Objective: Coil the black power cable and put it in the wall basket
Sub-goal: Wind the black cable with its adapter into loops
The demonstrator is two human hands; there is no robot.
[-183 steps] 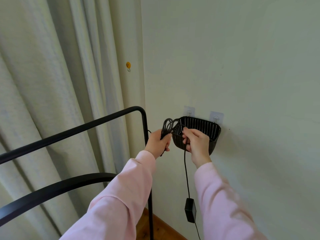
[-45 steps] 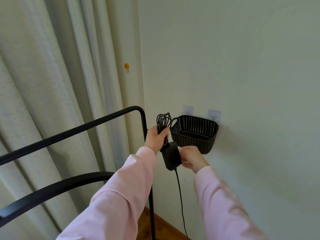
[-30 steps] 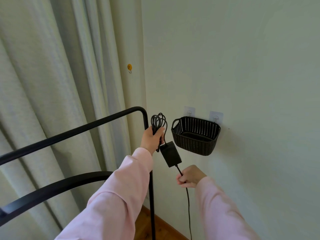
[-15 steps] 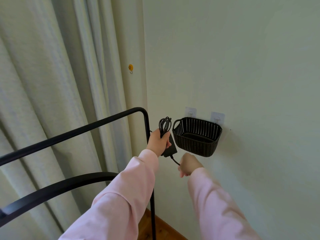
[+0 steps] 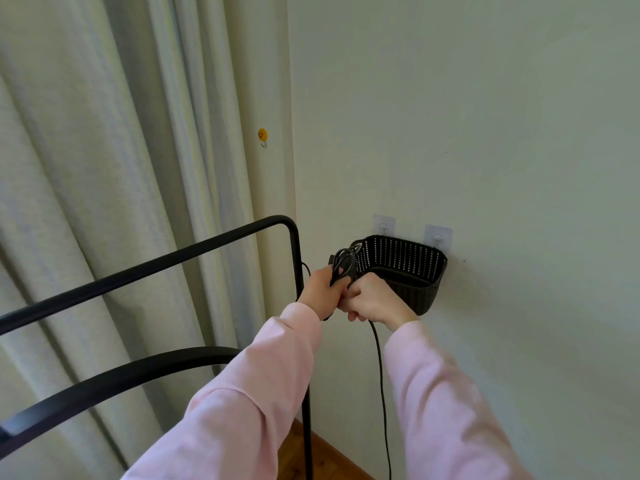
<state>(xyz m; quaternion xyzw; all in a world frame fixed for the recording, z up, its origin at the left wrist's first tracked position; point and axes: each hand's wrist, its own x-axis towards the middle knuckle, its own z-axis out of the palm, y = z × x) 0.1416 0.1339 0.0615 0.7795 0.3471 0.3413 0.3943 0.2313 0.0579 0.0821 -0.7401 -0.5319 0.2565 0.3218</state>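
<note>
Wall: pale, with basket (image 5: 412,271) hung on hooks.
Left hand (image 5: 320,289): clasps coiled black power cable (image 5: 343,266) beside basket.
Right hand (image 5: 375,299): fist around the hanging tail.
Advice: feed even loops, avoiding black rack (image 5: 298,258).

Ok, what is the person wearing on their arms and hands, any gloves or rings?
Both arms wear long, soft pale-pink sleeves with ribbed cuffs at the wrists. The left hand and right hand are bare: no gloves, and no rings, watch or markings that I can see.
</note>
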